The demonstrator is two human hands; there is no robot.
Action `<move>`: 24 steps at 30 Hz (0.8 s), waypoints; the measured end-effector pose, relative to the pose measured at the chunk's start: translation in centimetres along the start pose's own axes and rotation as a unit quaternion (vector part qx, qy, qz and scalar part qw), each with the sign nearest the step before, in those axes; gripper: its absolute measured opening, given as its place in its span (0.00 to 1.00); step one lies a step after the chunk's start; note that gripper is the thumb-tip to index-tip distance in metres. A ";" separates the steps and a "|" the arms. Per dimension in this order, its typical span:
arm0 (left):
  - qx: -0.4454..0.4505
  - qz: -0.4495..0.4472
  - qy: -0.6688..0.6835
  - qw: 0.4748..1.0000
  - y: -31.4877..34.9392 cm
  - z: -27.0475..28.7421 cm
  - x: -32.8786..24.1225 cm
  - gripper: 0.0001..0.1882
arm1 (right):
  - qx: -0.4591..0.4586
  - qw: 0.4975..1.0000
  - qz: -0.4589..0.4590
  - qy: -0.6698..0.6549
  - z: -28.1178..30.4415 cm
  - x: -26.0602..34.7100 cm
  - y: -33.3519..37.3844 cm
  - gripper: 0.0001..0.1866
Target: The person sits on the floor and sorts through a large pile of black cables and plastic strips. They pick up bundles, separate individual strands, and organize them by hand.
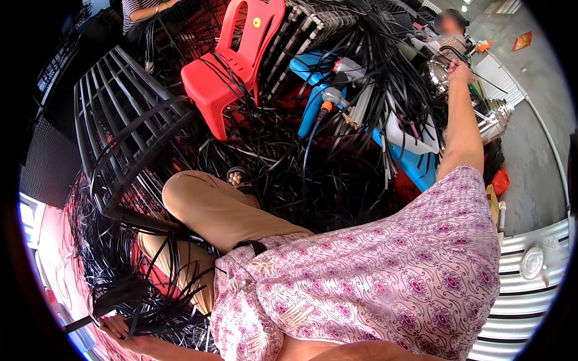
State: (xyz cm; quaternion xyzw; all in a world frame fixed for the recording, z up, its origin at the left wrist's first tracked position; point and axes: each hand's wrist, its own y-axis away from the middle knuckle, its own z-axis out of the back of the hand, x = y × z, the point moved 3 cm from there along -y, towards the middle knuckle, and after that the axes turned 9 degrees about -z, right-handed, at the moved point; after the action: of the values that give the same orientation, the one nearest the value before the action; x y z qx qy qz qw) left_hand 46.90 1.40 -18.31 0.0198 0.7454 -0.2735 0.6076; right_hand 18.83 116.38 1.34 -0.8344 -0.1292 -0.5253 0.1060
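Observation:
My left hand (115,328) is at the lower left, its fingers closed around a flat black strip. One end of the strip sticks out to the left, beside a loose bundle of black strips (123,295). My right arm stretches out to the far right. There my right hand (460,72) is closed on a thin black strip that curves past the fingers. Close to it are shiny metal pots (495,117) and a heap of black strips (385,54). A slatted dark frame (129,120), partly wrapped with strips, stands in front of my knees at the left.
A red plastic chair (226,75) stands at the far middle. Beside it a blue stool (310,114) carries a grey-and-orange tool (330,99) with a cord. A white tray (415,138) sits on another blue surface. Other people (451,36) are at the back; strips litter the floor.

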 end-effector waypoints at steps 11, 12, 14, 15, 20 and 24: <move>0.088 0.131 0.475 0.866 5.5 -7.4 -7.6 0.21 | 0.367 0.922 0.114 0.035 -11.2 9.2 18.4 0.09; 0.132 0.079 0.405 0.901 6.3 -7.8 -8.7 0.21 | 0.430 0.898 0.089 0.024 -12.1 9.2 20.5 0.07; 0.141 0.097 0.407 0.897 7.2 -8.9 -9.0 0.20 | 0.445 0.878 0.148 0.091 -12.9 10.7 23.6 0.11; 0.145 0.104 0.405 0.897 7.8 -9.4 -9.7 0.20 | 0.453 0.866 0.172 0.123 -13.4 11.0 24.9 0.14; 0.214 0.157 0.549 0.793 11.1 -12.3 -12.7 0.09 | 0.392 0.839 0.319 0.204 -14.0 12.5 31.5 0.15; 0.262 0.192 0.598 0.733 13.3 -13.3 -14.9 0.09 | 0.352 0.846 0.401 0.018 -14.8 14.1 37.2 0.17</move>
State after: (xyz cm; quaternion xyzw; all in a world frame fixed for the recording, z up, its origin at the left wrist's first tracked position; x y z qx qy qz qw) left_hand 43.65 22.96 -8.26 0.4797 0.8344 -0.2674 0.0475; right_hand 24.30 78.06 18.85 -0.7106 0.0426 -0.3712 0.5963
